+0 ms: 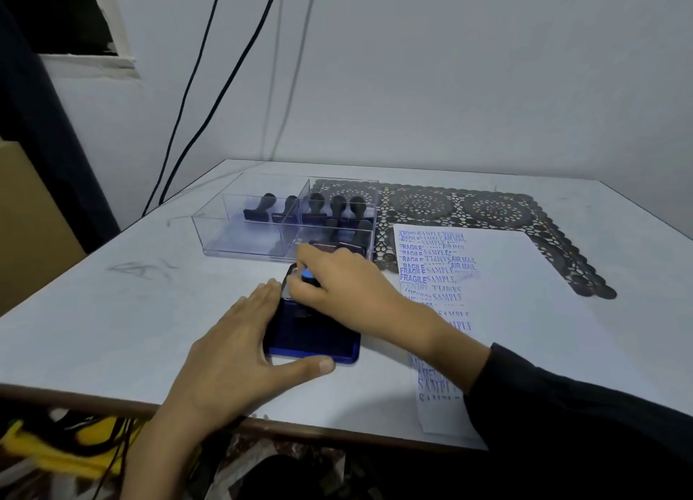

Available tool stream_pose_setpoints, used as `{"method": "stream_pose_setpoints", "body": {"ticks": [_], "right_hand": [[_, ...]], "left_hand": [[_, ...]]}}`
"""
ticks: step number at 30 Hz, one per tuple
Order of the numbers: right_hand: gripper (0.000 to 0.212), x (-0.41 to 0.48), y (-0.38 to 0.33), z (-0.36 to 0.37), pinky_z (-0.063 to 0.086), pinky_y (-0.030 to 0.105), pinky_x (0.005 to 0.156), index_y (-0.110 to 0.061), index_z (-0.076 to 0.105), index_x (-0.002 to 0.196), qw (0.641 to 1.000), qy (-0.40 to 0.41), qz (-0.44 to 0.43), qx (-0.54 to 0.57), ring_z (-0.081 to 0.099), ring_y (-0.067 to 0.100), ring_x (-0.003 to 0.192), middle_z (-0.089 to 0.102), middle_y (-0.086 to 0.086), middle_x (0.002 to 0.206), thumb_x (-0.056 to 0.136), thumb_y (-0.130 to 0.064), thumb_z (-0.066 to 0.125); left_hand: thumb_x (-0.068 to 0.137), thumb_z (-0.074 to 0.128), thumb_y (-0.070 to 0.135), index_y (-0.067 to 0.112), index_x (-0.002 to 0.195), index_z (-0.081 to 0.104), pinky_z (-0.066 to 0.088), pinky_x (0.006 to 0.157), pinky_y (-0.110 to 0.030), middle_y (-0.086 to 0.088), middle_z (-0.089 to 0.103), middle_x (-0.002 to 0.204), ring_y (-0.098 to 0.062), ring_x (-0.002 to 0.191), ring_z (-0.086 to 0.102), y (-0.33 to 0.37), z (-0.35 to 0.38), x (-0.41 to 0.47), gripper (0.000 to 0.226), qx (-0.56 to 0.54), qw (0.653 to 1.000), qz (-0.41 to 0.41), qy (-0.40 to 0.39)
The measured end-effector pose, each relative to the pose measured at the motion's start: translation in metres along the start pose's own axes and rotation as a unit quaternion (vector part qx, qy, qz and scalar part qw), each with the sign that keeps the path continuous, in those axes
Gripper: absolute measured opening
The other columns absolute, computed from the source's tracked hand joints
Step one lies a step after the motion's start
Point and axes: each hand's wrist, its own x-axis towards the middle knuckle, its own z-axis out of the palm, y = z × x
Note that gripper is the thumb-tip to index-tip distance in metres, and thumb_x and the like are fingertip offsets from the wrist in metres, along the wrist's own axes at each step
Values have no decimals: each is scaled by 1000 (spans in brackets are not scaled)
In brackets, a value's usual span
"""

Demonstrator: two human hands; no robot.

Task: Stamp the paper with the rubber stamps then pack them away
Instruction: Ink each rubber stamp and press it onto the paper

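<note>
Two grips are working: the right grip [348,285] is pinching a blue-capped black rubber stamp [308,274] onto the dark blue rectangular ink pad [311,338] beneath it, the left grip [240,349] (flat, holding nothing) bracing that pad. Tilting could be inking unevenly, smudging the white paper sheet [506,293] rightward.

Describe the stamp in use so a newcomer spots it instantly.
On the white table, in front of the clear box, lies a blue ink pad with the left hand resting against it. The right hand grips one stamp over that pad. Unlike the black-handled stamps in the box, it has a blue cap.
</note>
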Motion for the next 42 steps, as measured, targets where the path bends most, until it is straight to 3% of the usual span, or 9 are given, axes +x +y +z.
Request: {"method": "stream_pose_setpoints", "body": {"ticks": [6,10,16,21,25,28,32,35,42], "right_hand": [[20,-8,-6,14,18,32,48,-20,33,88,995,93,-20,-33,36,31,56,30,-2,55,92,-39,37],[14,-25,-17,22,5,24,42,-15,47,84,988,126,-21,-85,24,26,38,7,-10,48,85,-25,56],[14,-21,-14,16,15,33,45,-16,42,94,994,105,-19,-32,35,31,54,34,-2,54,95,-30,43],[18,-13,8,-7,44,38,66,-21,44,82,990,53,43,123,57,29,73,61,6,76,93,-35,48],[23,-22,48,-49,41,31,62,-20,48,74,983,88,86,136,48,14,59,56,-2,67,95,-29,48],[32,-33,86,-71,37,29,60,-19,47,68,983,95,133,83,46,14,58,54,0,65,96,-36,48],[40,-44,127,-78,27,29,54,-9,48,70,974,120,193,-16,41,19,57,47,1,60,95,-40,46],[35,-53,139,-75,25,30,52,-7,50,73,969,127,205,-57,39,20,55,44,1,56,96,-33,46],[31,-58,143,-72,26,29,50,-16,44,67,967,136,197,-83,39,19,53,46,1,54,94,-31,47]], "left_hand": [[52,40,97,52,137,24,43,98,-31,29,41,137,1,127,39,4,-2,0,98,-3,1000,24,6],[46,39,100,49,140,26,35,109,-33,29,34,145,4,135,29,4,-1,1,108,-2,1000,10,6],[47,36,101,48,142,22,39,106,-36,25,30,149,-2,137,29,5,-2,1,110,12,1000,-3,0],[44,36,99,39,150,11,30,113,-33,22,17,155,-1,141,21,11,-6,-4,125,-1,1000,-19,2],[44,44,97,47,148,11,20,117,-31,35,6,149,10,139,5,18,-6,-6,120,-70,997,-4,18],[56,49,89,48,147,16,14,115,-20,42,5,146,18,136,2,42,4,-5,105,-120,990,62,30],[75,47,78,41,150,12,3,108,-7,38,0,149,22,134,-4,92,29,1,90,-128,978,166,5],[86,46,67,36,152,4,-7,98,4,29,-6,154,19,135,-10,115,47,13,83,-104,979,170,-44],[93,18,63,16,153,-3,-14,113,-20,3,-13,159,-2,143,-16,125,78,29,79,53,981,166,-86]]}}
